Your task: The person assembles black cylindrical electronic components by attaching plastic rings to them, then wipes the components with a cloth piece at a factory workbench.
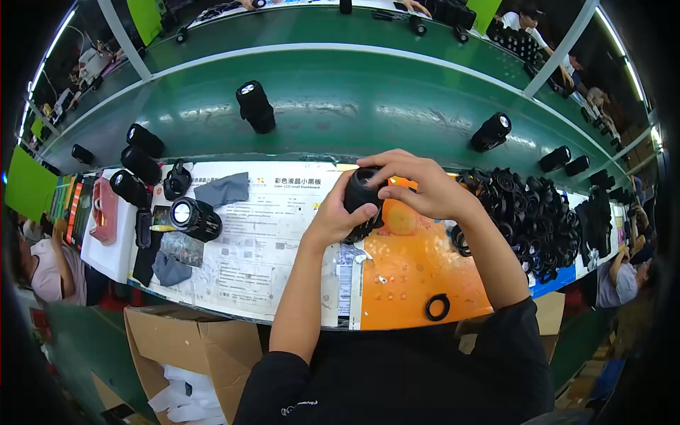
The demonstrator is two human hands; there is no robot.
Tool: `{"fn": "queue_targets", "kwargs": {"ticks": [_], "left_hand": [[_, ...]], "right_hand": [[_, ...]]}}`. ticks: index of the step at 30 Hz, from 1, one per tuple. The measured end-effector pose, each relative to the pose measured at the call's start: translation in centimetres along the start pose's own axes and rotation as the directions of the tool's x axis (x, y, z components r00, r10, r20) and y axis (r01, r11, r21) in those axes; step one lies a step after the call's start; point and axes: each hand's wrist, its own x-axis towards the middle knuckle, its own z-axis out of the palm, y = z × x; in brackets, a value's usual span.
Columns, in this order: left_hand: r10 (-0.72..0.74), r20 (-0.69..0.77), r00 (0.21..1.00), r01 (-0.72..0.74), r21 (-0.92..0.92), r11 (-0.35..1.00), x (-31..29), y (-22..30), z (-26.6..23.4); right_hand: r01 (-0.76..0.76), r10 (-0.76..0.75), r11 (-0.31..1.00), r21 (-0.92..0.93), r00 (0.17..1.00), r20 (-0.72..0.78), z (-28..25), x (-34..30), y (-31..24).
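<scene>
A black cylindrical speaker (363,191) stands upright between my hands, over the seam of the white and orange sheets. My left hand (336,216) is wrapped round its near left side, thumb across the front. From above, my right hand (418,185) grips its upper end, with fingers bent over the top rim. Part of the speaker's top is hidden by those fingers. Right of my right forearm lies a large heap of black rings (528,219). A single black ring (438,307) rests on the orange sheet (404,269) near the table's front edge.
Left on the white printed sheet (262,269) are another black speaker (195,219) with a shiny end, grey cloths (222,189) and a pink holder (104,212). More speakers (255,106) stand along the green belt (333,99). A cardboard box (170,347) stands below. Co-workers sit both sides.
</scene>
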Motion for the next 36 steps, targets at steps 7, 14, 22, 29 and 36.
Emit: {"fn": "queue_targets", "kwargs": {"ticks": [7, 14, 22, 29, 36], "left_hand": [[0.057, -0.033, 0.998, -0.055, 0.046, 0.997, -0.3, 0.8, 0.1], [0.041, -0.046, 0.998, -0.045, -0.090, 0.995, -0.1, 0.4, 0.6], [0.097, -0.057, 0.994, -0.096, 0.027, 0.995, 0.2, 0.3, 1.0], [0.052, -0.079, 0.995, -0.054, -0.024, 0.998, 0.1, 0.9, 1.0], [0.049, -0.117, 0.992, -0.037, 0.095, 0.995, -0.1, -1.0, 0.6]], "right_hand": [[0.128, -0.125, 0.981, -0.142, 0.992, 0.030, -0.1, 0.5, -0.5], [0.130, -0.122, 0.982, -0.135, 0.990, 0.064, -0.7, 0.9, -0.6], [0.145, -0.137, 0.984, -0.101, 0.988, 0.075, -0.9, 0.9, -0.1], [0.139, -0.132, 0.975, -0.175, 0.990, 0.049, -0.1, 1.0, -1.3], [0.175, -0.172, 0.982, -0.073, 0.984, 0.038, 2.1, 8.6, -1.6]]}}
